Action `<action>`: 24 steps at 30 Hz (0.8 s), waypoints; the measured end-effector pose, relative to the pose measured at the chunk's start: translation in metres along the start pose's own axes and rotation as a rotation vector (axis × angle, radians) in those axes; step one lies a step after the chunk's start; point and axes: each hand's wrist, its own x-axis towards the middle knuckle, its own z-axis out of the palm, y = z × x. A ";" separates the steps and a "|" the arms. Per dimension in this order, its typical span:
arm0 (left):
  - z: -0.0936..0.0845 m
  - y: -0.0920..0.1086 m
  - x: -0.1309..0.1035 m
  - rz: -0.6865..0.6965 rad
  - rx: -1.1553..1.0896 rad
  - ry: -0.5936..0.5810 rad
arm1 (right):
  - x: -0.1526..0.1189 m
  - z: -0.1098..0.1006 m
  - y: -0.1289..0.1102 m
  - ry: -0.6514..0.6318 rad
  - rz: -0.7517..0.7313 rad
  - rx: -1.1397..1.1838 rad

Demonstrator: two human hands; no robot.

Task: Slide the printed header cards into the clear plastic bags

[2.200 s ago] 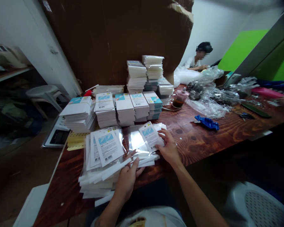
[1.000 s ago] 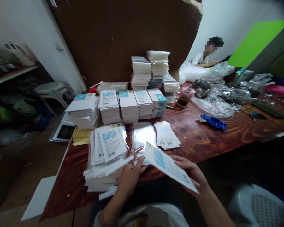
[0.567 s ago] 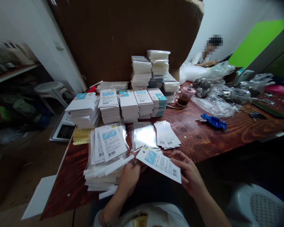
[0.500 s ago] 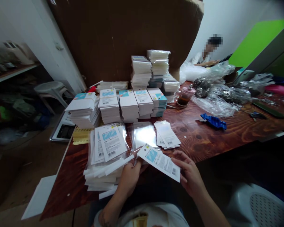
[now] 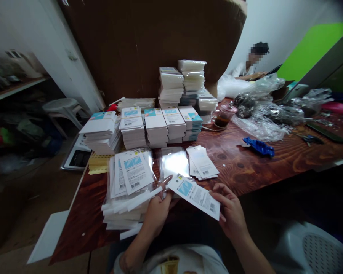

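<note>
Both hands share one printed card (image 5: 196, 196), white with a blue patch and a barcode, held tilted just above the near edge of the bench (image 5: 246, 167). On the right hand (image 5: 231, 211) the grip is a pinch: thumb on top and fingers curled under the card's lower right corner, clenched on it. On the left hand (image 5: 157, 209) the grip is closed at the card's upper left end, where the mouth of a clear plastic sleeve (image 5: 167, 182) also lies; whether those fingertips clamp the card, the sleeve or both cannot be told. Just left of this hand a fanned heap of white packets (image 5: 125, 213) hangs partly over the bench edge, with labelled cards in sleeves (image 5: 131, 171) lying on top of it. Beyond the held card, a stack of empty clear sleeves (image 5: 173, 161) and a small pile of cards (image 5: 201, 161) lie flat, near but apart from the hands. Farther back stand rows of banded card bundles (image 5: 156, 127), a glass cup of dark liquid (image 5: 223, 116) and a blue plastic piece (image 5: 258, 146). Another person (image 5: 250, 66) sits at the far end.
</note>
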 end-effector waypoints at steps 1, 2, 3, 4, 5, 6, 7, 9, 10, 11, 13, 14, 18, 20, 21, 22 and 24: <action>0.000 0.000 0.000 -0.004 -0.012 0.006 | -0.002 0.001 0.001 0.014 -0.027 -0.008; 0.001 -0.001 0.000 -0.009 -0.020 0.011 | -0.003 0.003 0.003 0.029 -0.057 -0.020; 0.001 -0.001 0.000 -0.013 -0.023 0.016 | -0.005 0.004 0.006 0.041 -0.084 -0.037; 0.002 -0.001 0.000 -0.016 -0.022 0.017 | -0.007 0.006 0.009 0.051 -0.109 -0.057; 0.002 -0.001 0.000 -0.017 -0.019 0.017 | -0.009 0.008 0.013 0.060 -0.130 -0.081; 0.002 -0.001 0.000 -0.022 -0.016 0.020 | -0.011 0.010 0.017 0.069 -0.148 -0.109; 0.003 -0.001 0.000 -0.030 -0.013 0.026 | -0.013 0.012 0.020 0.078 -0.164 -0.137; 0.003 -0.001 0.000 -0.049 0.011 0.035 | -0.016 0.017 0.026 0.090 -0.193 -0.184; 0.002 -0.001 0.000 -0.051 0.032 0.034 | -0.017 0.020 0.027 0.092 -0.202 -0.199; 0.002 -0.001 0.000 -0.044 0.054 0.030 | -0.017 0.024 0.028 0.091 -0.207 -0.210; 0.002 -0.001 0.000 -0.022 0.078 0.006 | -0.017 0.031 0.029 0.083 -0.208 -0.216; 0.001 -0.002 0.001 -0.020 0.076 -0.010 | -0.016 0.034 0.028 0.074 -0.206 -0.209; 0.000 -0.003 0.001 -0.060 0.052 -0.047 | -0.013 0.047 0.031 0.041 -0.227 -0.133; 0.000 -0.004 0.002 -0.046 0.070 -0.043 | -0.012 0.053 0.035 0.068 -0.261 -0.112; 0.000 -0.004 0.002 -0.030 0.089 -0.043 | -0.012 0.057 0.038 0.079 -0.269 -0.112; -0.001 -0.004 0.002 -0.013 0.110 -0.043 | -0.011 0.060 0.040 0.074 -0.262 -0.119; -0.001 -0.003 0.003 0.009 0.137 -0.037 | -0.009 0.066 0.042 0.018 -0.205 -0.149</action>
